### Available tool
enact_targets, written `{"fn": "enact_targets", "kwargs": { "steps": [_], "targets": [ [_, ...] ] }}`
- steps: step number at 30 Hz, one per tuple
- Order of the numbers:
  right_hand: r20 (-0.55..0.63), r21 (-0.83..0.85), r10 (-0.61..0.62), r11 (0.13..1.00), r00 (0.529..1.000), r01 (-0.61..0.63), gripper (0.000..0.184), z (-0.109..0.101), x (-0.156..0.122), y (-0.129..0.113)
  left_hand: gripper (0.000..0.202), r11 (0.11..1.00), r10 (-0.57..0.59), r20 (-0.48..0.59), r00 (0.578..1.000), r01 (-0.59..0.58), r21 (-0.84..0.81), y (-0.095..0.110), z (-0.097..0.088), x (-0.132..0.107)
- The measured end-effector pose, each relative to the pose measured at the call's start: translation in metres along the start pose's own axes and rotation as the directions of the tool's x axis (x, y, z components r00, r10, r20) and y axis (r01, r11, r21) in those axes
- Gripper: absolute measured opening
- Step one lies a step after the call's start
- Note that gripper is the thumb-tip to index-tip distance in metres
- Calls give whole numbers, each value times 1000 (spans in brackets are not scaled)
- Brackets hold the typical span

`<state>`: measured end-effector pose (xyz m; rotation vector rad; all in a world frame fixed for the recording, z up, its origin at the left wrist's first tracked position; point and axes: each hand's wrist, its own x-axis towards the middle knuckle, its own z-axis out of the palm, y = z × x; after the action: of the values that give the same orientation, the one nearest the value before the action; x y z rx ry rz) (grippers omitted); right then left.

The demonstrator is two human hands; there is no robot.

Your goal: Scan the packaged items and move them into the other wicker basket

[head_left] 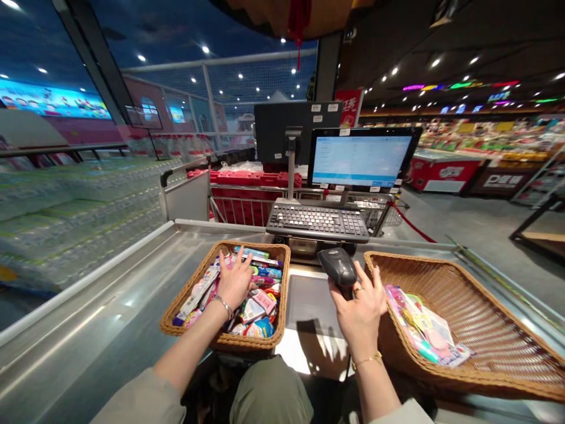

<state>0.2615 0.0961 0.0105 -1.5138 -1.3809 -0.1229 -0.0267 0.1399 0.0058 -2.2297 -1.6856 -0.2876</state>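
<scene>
Partly, the right hand [362, 306] hides the scanner [338, 267], the left hand [235, 281] packets [260, 305].

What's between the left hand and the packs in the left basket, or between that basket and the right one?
Nothing visible blocks the left hand; its fingers are spread over the packs. Between the left basket and right basket: the right hand, holding the scanner, plus both facing rims.

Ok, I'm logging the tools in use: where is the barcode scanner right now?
In the head view, the barcode scanner is in the right hand, right of centre, below the keyboard, between the left basket and right basket.
</scene>
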Motion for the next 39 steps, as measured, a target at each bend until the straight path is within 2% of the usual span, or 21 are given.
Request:
{"fn": "enact_targets", "kwargs": {
  "steps": [8,13,23,29,39],
  "targets": [
    [-2,12,-3,1000,1000,3,33,-1,0,0,20,999,-46,-114,992,47,10,-11,-21,4],
    [0,5,-22,1000,1000,22,30,-2,0,-2,25,995,-103,-177,979,98,-35,-9,-29,9],
    [-23,-16,-118,993,993,118,26,-5,0,0,26,978,-144,-252,957,98,-184,29,-34,34],
    [8,-47,-164,985,986,164,26,-13,1,-3,26,953,-164,-278,946,79,-291,52,-31,48],
    [56,-79,-193,977,979,198,24,-21,3,2,27,940,-163,-304,939,54,-338,78,-28,65]
  ]
}}
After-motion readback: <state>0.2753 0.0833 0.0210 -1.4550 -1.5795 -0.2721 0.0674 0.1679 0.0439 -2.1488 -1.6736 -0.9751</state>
